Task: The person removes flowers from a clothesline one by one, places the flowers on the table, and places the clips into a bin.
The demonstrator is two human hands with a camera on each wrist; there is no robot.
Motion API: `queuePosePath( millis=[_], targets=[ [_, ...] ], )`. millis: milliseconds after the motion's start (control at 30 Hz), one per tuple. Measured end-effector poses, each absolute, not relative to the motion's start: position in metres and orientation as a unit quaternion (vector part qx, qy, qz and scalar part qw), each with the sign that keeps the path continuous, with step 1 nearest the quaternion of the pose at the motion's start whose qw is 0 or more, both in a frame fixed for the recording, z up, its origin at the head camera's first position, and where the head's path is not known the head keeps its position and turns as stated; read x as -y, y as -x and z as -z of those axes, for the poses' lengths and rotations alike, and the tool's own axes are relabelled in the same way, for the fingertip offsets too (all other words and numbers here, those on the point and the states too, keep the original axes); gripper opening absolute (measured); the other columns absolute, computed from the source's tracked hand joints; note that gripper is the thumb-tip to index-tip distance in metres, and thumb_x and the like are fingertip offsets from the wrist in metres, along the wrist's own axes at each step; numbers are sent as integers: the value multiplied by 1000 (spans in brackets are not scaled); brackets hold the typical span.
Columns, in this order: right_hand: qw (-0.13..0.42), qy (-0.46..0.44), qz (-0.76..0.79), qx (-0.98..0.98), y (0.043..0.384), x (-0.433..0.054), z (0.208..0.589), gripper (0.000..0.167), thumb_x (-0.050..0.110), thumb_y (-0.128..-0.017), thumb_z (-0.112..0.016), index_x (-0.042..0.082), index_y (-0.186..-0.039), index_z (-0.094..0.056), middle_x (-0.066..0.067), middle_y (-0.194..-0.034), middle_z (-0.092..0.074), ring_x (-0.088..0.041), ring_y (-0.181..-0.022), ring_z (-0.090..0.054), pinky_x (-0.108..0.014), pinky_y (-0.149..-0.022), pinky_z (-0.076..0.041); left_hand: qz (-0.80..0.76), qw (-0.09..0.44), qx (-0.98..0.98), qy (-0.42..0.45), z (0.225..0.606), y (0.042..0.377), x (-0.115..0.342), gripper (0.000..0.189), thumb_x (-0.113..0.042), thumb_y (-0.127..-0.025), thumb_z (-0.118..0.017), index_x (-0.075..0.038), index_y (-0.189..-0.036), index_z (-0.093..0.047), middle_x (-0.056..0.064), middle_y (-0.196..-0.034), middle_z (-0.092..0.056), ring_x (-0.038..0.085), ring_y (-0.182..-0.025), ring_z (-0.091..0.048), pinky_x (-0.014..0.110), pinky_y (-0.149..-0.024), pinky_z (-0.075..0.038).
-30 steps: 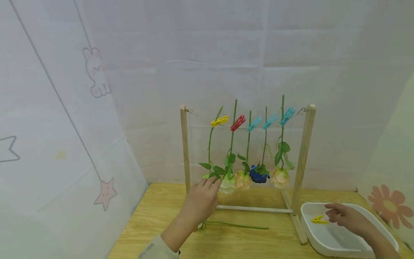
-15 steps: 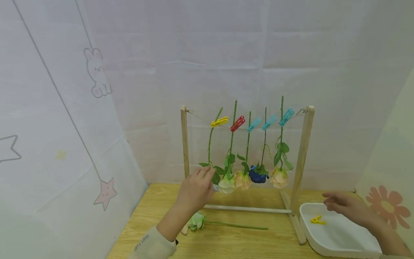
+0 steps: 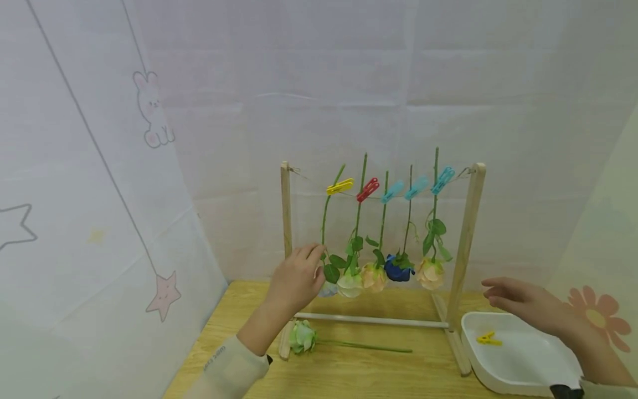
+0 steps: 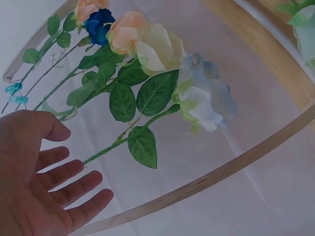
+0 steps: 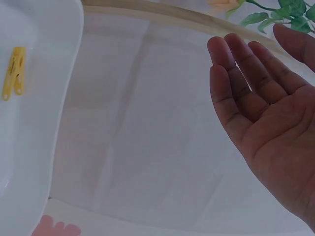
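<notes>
My left hand [image 3: 294,284], fingers loosely spread, is beside the stem of a pale blue rose [image 4: 206,93] hanging head down at the left. In the left wrist view the fingertips are close to that stem; whether they touch it cannot be told. A yellow clothespin [image 3: 340,187] clips its stem to the string. Farther right hang a white rose [image 3: 350,285], a peach rose [image 3: 374,278], a dark blue rose [image 3: 399,270] and another peach one, under a red clothespin [image 3: 368,190] and light blue clothespins [image 3: 392,191]. My right hand [image 3: 528,305] hovers, fingers extended, holding nothing, over the tray's back edge.
The string spans a wooden frame [image 3: 468,244] with a white rod [image 3: 374,321] low across it. A pale green rose [image 3: 302,337] lies on the wooden table [image 3: 349,377] before it. At right, a white tray [image 3: 468,346] contains a yellow clothespin [image 3: 488,339].
My left hand has drawn left and slightly up from the hanging blooms, uncovering the pale blue rose and the green one on the table. My right hand has risen and shifted left above the tray.
</notes>
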State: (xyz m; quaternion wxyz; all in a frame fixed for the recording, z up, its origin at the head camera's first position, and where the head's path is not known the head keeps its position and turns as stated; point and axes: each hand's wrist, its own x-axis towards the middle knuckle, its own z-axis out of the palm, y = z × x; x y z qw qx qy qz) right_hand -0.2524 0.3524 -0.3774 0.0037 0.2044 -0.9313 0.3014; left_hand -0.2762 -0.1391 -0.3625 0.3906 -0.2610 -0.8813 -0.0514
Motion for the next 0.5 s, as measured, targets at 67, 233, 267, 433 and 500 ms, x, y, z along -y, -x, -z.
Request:
queuePosePath(
  millis=[67,233,267,433,500],
  targets=[
    [14,-214,-296,931,251,-346,370,44,25,-104,-59,1,-141,-54,-15,-123,-69,10,-103,-58,-23,-77,-55,65,385,884,257,359,278,141,43,-13,-89,-72,-5,-131,-64,11,-122,-68,29,-106,-68,36,-76,-61],
    [41,-229,-284,930,247,-329,352,42,25,-104,-60,5,-140,-56,-9,-120,-71,9,-103,-60,-24,-77,-56,118,363,893,238,351,281,145,46,-14,-91,-71,-6,-135,-60,13,-125,-67,30,-109,-67,37,-69,-60],
    [46,-235,-281,929,246,-326,348,41,24,-104,-60,5,-140,-56,-8,-120,-71,8,-103,-60,-24,-77,-56,134,357,894,235,350,282,146,48,-14,-91,-71,-6,-136,-60,13,-126,-66,30,-109,-67,37,-67,-60],
    [57,-250,-264,930,244,-311,332,41,24,-104,-60,5,-140,-57,-3,-117,-72,3,-102,-64,-25,-77,-57,198,320,899,223,340,287,148,52,-15,-93,-70,-8,-142,-55,13,-135,-63,32,-119,-63,42,-82,-60],
    [62,-247,-260,932,242,-305,326,41,26,-104,-60,7,-140,-57,-2,-118,-72,0,-102,-65,-25,-78,-57,225,299,901,219,336,289,149,52,-16,-94,-69,-8,-143,-54,12,-138,-61,31,-121,-62,44,-89,-58]
  ],
)
